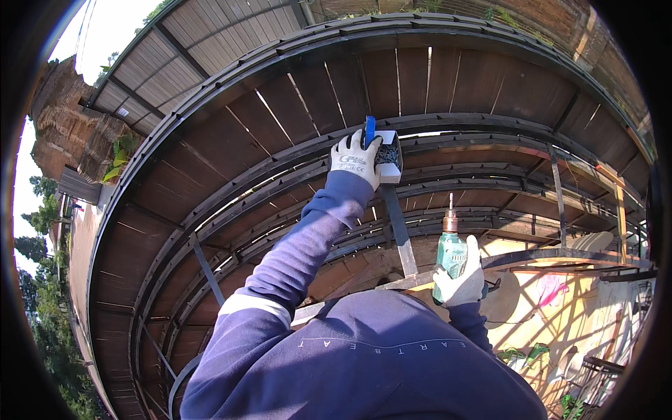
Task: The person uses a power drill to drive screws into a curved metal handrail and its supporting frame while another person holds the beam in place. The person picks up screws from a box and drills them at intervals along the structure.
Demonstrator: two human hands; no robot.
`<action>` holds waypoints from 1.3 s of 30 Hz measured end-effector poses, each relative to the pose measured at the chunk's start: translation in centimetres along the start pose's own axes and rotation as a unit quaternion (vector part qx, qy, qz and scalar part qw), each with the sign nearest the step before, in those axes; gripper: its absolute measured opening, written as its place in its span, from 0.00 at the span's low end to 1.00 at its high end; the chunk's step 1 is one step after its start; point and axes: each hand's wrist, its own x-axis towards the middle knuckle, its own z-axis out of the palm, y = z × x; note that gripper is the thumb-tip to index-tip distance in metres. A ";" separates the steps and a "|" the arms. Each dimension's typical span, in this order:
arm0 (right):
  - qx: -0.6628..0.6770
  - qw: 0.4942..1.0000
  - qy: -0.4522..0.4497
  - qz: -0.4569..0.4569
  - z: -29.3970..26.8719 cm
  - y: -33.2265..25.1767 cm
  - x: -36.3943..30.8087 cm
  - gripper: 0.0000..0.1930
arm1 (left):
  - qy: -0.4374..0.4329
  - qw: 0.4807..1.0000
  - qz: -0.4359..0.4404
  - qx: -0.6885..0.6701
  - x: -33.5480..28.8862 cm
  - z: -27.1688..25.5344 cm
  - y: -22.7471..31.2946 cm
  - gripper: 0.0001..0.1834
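Left hand (355, 155): I gripped the fastener box's (389, 175) left edge.
Right hand (462, 280): I held the drill (451, 250), bit (451, 201) pointing forward, box ahead-left.

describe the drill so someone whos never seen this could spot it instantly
From the large curved dark structure, go down the picture to the gloved right hand. It holds the drill, bit toward the picture's top; its green body sets it apart from the white box.
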 end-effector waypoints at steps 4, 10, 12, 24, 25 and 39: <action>0.051 0.999 -0.008 -0.016 1.8 0.7 0.0 0.51 | 0.168 0.908 -0.235 -0.304 -1.2 4.0 -5.1 0.56; 0.103 0.993 -0.052 -0.035 1.4 6.9 -0.1 0.50 | 0.085 0.629 -0.322 -0.702 -0.6 11.3 -4.7 0.23; 0.072 0.992 -0.071 -0.077 0.9 11.6 1.8 0.50 | 0.105 0.534 -0.273 -0.793 -0.9 14.1 -4.5 0.18; 0.089 0.990 -0.070 -0.083 0.9 9.2 1.6 0.51 | 0.072 0.794 -0.390 -0.461 -1.0 10.7 -2.7 0.17; 0.087 0.989 -0.071 -0.101 1.2 9.3 1.9 0.51 | 0.066 0.784 -0.407 -0.464 -1.3 11.0 -3.5 0.17; -0.096 0.980 -0.040 -0.169 0.8 11.0 3.0 0.51 | 0.222 0.772 -0.480 -0.354 -31.5 -1.9 -16.5 0.17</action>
